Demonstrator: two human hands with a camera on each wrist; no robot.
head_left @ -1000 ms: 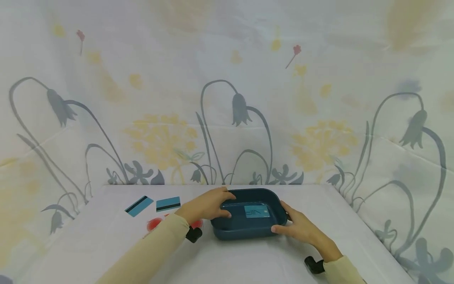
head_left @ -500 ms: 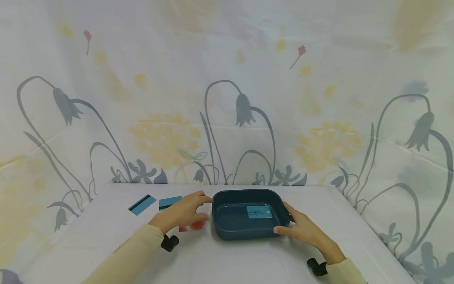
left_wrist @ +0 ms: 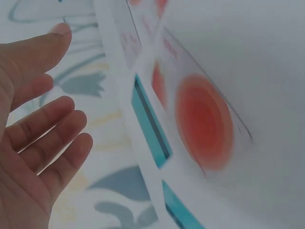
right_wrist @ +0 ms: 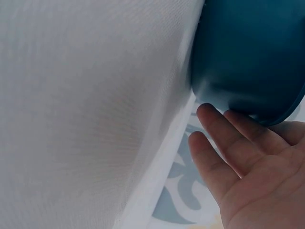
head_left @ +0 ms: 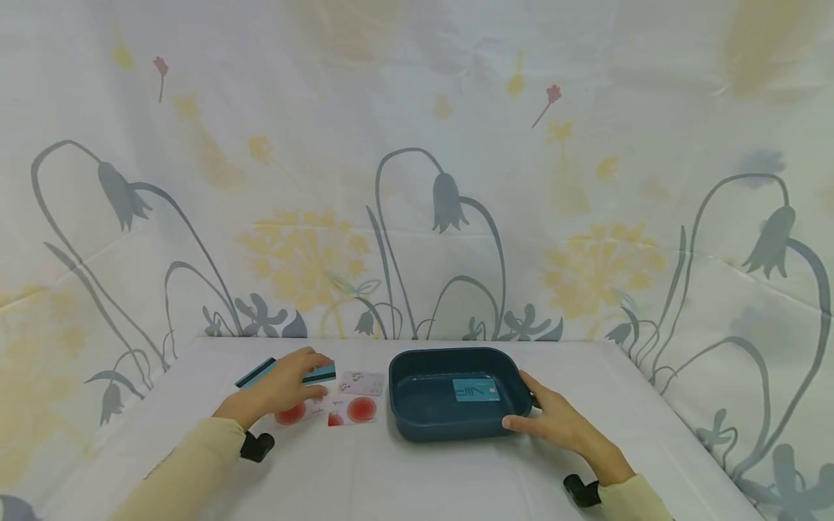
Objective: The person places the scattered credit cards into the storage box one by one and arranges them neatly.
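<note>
My left hand hovers over the cards at the left, its fingers loosely spread and holding nothing. Under and behind it lie two blue cards with black stripes, the left blue card and the right blue card, both partly covered. Several pale cards lie beside them, including a card with a red circle and a pinkish card. My right hand holds the right end of a dark blue container, thumb at the front rim. Inside lies a blue VIP card.
A white-covered table bears everything. At its back edge hangs a curtain printed with flowers. Each wrist carries a black camera, the left camera and the right camera.
My left hand has moved left, from over the container's left end to over the cards, uncovering the pale cards beside the container. My right hand stays at the container's right end.
</note>
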